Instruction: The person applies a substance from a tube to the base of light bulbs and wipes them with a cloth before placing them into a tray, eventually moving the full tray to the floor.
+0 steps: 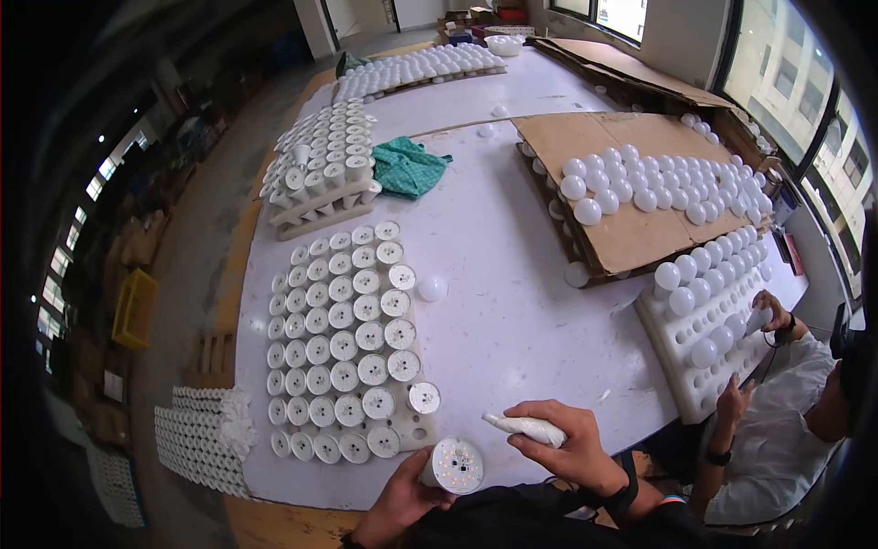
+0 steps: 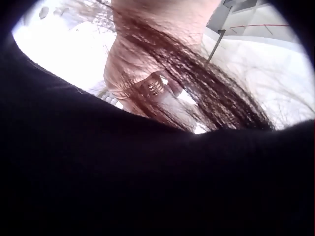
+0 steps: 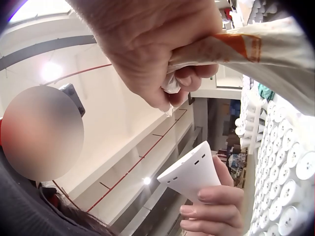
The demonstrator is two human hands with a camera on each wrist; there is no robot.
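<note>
My left hand holds an LED bulb base near the table's front edge, its round board with small yellow LEDs facing up. In the right wrist view, fingers curl round the base's white tapered body. My right hand grips a white squeeze bag, its narrow tip pointing left, above and to the right of the base. Orange print shows on the bag in the right wrist view. Hair and a dark sleeve hide most of the left wrist view.
Rows of bulb bases fill a foam tray left of centre. One loose bulb cover lies beside it. More covers sit on cardboard. At right, another person works at a tray. A green cloth lies farther back.
</note>
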